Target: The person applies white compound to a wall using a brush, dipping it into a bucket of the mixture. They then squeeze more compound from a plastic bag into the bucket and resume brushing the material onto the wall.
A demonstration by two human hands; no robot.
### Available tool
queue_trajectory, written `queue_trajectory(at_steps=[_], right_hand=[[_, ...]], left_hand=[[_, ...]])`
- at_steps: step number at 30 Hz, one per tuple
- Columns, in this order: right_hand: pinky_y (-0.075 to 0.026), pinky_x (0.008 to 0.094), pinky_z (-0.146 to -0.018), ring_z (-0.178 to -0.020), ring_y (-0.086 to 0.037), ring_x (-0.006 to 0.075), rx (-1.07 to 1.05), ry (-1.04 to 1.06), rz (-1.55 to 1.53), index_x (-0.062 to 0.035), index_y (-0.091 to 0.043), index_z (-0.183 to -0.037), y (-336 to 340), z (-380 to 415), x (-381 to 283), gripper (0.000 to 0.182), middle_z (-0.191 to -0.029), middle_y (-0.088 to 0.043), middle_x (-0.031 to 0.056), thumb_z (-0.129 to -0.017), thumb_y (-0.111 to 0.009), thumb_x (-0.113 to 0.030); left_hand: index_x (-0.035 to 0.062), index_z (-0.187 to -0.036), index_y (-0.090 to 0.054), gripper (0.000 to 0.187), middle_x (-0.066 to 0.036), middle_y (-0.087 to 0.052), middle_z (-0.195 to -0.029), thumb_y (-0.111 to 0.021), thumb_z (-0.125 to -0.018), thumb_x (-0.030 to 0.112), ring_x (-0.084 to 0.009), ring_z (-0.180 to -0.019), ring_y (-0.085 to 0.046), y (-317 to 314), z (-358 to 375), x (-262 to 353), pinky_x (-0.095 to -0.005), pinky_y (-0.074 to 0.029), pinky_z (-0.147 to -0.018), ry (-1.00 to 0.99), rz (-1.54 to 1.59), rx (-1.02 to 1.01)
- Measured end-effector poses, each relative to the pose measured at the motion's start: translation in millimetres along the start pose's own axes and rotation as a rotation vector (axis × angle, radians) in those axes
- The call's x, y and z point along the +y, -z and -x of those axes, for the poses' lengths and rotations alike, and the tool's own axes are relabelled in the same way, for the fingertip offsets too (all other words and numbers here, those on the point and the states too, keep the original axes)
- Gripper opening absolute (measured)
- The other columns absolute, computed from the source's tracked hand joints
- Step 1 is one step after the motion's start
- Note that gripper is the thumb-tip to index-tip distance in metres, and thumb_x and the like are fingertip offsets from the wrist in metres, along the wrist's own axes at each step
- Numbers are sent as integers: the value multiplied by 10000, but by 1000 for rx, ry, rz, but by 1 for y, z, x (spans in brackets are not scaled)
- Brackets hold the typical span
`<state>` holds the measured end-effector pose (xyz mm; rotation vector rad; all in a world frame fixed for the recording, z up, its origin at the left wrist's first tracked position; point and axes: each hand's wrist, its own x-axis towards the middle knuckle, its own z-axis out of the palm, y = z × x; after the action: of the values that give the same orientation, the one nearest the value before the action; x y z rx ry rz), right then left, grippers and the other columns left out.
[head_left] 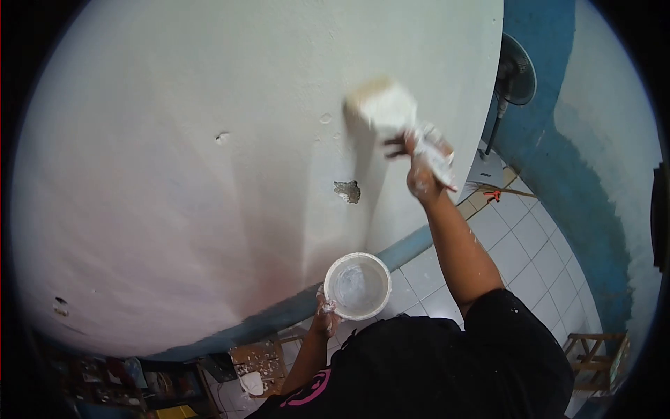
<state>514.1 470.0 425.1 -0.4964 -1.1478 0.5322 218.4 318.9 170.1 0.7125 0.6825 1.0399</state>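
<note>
My right hand [422, 164], smeared with white paint, is wrapped round the handle of a wide paintbrush [391, 108]. The brush's white, blurred head is at the pale wall [279, 84]; whether its bristles touch the wall is hard to tell. Below and to the left, my left hand [326, 314] grips the rim and side of a round white bucket [358, 286]. White residue coats the inside of the bucket. Between brush and bucket, a rough grey chipped patch [347, 191] marks the wall, and a smaller chip [221, 137] lies further left.
A standing fan [515, 70] is at the upper right by a blue wall [558, 140]. An orange-handled item [493, 196] lies on the tiled floor [530, 244]. A wooden stool [597, 359] stands lower right, a paint-spattered wooden surface [257, 359] lower left, beside cluttered shelves [105, 380].
</note>
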Motion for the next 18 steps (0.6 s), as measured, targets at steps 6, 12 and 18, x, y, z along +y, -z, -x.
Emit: queue_trajectory(at_steps=[6, 12, 18], right_hand=[[-472, 238, -514, -626, -600, 130, 162, -728, 126, -20, -561, -948, 78, 154, 85, 187, -765, -634, 91, -864, -545, -186], [-517, 283, -579, -711, -618, 167, 208, -603, 175, -43, -546, -999, 140, 78, 92, 160, -870, -617, 84, -852, -555, -103], [-498, 322, -604, -759, -625, 217, 287, -201, 57, -14, -507, -1053, 119, -55, 18, 376, -936, -620, 144, -906, -447, -354]], left_hand=[[21, -1232, -399, 488, -121, -513, -1187, -574, -810, 191, -259, -1080, -515, 3, -14, -3, -419, -405, -947, 118, 151, 286], [44, -1230, -409, 465, -111, -509, -1197, -567, -818, 192, -263, -1073, -520, -4, -22, -5, -447, -414, -932, 152, 161, 233], [55, -1233, -410, 460, -110, -503, -1205, -561, -821, 192, -270, -1088, -507, 9, -27, -14, -457, -413, -923, 134, 188, 97]])
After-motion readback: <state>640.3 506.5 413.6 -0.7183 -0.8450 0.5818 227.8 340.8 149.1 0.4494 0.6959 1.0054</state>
